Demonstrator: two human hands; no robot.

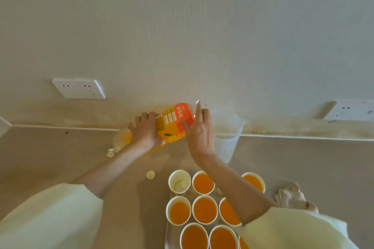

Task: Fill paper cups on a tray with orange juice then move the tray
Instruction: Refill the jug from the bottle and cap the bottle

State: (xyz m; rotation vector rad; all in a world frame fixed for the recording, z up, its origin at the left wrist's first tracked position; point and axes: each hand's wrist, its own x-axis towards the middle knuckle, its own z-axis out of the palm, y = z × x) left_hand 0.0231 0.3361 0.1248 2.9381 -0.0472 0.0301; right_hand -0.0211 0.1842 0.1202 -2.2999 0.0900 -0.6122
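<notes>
My two hands hold an orange juice bottle (172, 123) on its side above the counter, close to the wall. The neck points down and to the left, away from the cups. My left hand (145, 133) grips the bottle near its shoulder. At the base end, my right hand (200, 131) holds it with the thumb on the label and the index finger stretched up. Near the bottom edge, paper cups stand on a pale tray (167, 230). Several cups (204, 209) hold orange juice, while the far left cup (179, 182) holds none. My right forearm hides part of the right-hand cups.
The bottle's yellow cap (150, 175) lies on the beige counter (60, 157) left of the tray. A clear plastic jug (226, 133) stands by the wall, just right of my right hand. A crumpled cloth (291, 196) lies right of the tray. Wall sockets (79, 89) sit above the counter.
</notes>
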